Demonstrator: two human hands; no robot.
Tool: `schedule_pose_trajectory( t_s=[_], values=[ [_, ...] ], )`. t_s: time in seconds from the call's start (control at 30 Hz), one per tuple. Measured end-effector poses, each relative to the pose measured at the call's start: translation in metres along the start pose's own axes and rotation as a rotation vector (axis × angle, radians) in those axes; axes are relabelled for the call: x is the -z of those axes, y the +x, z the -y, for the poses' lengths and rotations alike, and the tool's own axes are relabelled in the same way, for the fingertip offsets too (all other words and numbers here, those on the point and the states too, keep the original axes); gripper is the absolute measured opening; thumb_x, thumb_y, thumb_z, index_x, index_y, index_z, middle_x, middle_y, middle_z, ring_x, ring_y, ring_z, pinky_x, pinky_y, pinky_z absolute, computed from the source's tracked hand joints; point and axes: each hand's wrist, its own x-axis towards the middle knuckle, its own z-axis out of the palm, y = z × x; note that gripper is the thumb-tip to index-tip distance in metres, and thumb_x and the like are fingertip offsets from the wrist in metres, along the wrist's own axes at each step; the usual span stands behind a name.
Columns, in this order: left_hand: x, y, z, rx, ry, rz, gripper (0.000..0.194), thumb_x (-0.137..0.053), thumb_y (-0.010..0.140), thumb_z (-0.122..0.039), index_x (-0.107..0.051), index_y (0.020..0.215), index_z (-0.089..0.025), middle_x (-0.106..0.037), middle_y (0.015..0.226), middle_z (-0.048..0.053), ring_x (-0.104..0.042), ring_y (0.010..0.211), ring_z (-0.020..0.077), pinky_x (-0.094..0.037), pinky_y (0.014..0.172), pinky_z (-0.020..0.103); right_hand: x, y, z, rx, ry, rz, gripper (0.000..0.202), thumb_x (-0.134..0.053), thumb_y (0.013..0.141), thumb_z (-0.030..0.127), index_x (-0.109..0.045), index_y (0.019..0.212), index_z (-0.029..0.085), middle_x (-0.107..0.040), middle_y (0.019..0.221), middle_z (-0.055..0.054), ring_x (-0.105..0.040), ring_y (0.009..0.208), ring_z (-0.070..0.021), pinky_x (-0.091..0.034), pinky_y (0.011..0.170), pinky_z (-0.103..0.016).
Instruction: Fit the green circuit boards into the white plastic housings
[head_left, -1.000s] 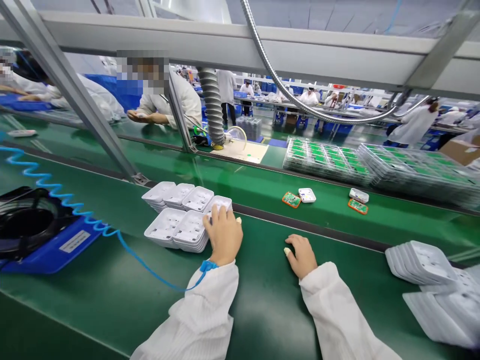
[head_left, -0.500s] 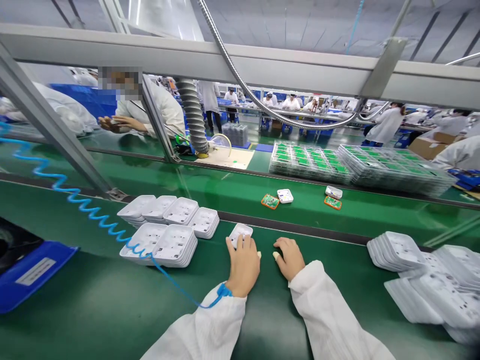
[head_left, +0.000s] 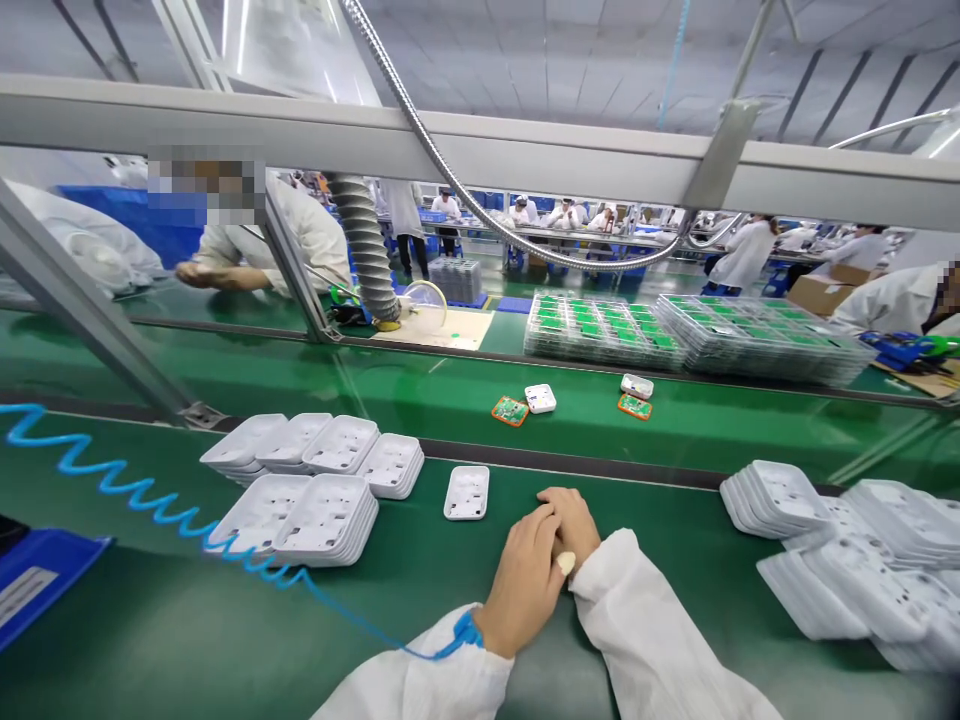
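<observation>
My left hand (head_left: 523,578) rests across my right hand (head_left: 577,522) on the green bench, its fingers extended and nothing in them. Part of the right hand's fingers is hidden behind the left; the visible ones look loosely stretched, with no object in them. A pale cover sits on a fingertip where the hands meet. Beyond the left hand, a single white plastic housing (head_left: 466,493) lies with its hollow side up, touched by neither hand. Stacks of similar white housings (head_left: 326,515) stand to its left. A blue coiled cord (head_left: 169,512) runs to the band on my left wrist.
More white housings (head_left: 855,570) are piled at the right. Across a dark rail lie green circuit boards with orange edges (head_left: 511,411) and small white cases (head_left: 540,398). Clear trays of green boards (head_left: 604,335) stand behind. A metal frame (head_left: 600,165) crosses above; co-workers sit beyond.
My left hand has let go of the white housing and moved right, onto my right hand. The housing now lies alone and turned. The view has shifted slightly.
</observation>
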Motion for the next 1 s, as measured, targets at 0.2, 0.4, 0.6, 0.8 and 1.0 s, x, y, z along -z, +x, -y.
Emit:
schedule_pose_trajectory(
  t_s=[0.2,0.4,0.6,0.8,1.0],
  values=[
    [0.001,0.003,0.005,0.04,0.023,0.09,0.015,-0.037,0.088,-0.023,-0.051,0.085,-0.018,-0.056,0.092,0.007,-0.049,0.088,0.0223,-0.041,0.079,0.04,0.002,0.001,0.002,0.033,0.009,0.059,0.051,-0.048,0.067,0.007,-0.048,0.116,0.018,-0.055,0.111,-0.006,-0.044,0.1,-0.0205,-0.034,0.086,-0.034],
    [-0.002,0.003,0.007,0.016,0.024,0.102,0.019,-0.034,0.091,-0.026,-0.05,0.084,-0.018,-0.055,0.091,0.007,-0.048,0.085,0.0215,-0.038,0.077,0.038,0.004,0.002,0.004,0.075,-0.003,0.08,0.03,-0.051,0.072,0.01,-0.055,0.099,0.02,-0.057,0.105,-0.004,-0.044,0.096,-0.0193,-0.033,0.082,-0.033],
    [-0.002,0.003,0.011,0.047,0.06,0.103,0.026,-0.031,0.093,-0.029,-0.049,0.077,-0.018,-0.056,0.084,0.005,-0.046,0.077,0.0197,-0.036,0.07,0.034,0.002,-0.002,0.009,0.092,0.003,0.05,0.017,-0.052,0.08,0.013,-0.056,0.095,0.02,-0.057,0.102,-0.003,-0.043,0.092,-0.018,-0.033,0.081,-0.032],
    [-0.002,0.005,0.016,0.043,0.13,0.171,0.027,-0.031,0.093,-0.028,-0.051,0.079,-0.018,-0.057,0.084,0.004,-0.046,0.076,0.0196,-0.034,0.068,0.034,0.0,-0.004,0.01,0.123,-0.004,0.04,0.021,-0.056,0.076,0.015,-0.056,0.096,0.019,-0.056,0.103,-0.003,-0.042,0.092,-0.0179,-0.032,0.081,-0.033],
    [-0.002,0.006,0.02,0.033,0.121,0.192,0.028,-0.03,0.093,-0.029,-0.053,0.081,-0.018,-0.059,0.085,0.005,-0.047,0.078,0.0202,-0.035,0.07,0.035,0.0,-0.003,0.009,0.132,-0.024,0.05,0.023,-0.057,0.074,0.017,-0.056,0.097,0.018,-0.055,0.105,-0.004,-0.042,0.092,-0.0182,-0.032,0.08,-0.033]
  ],
)
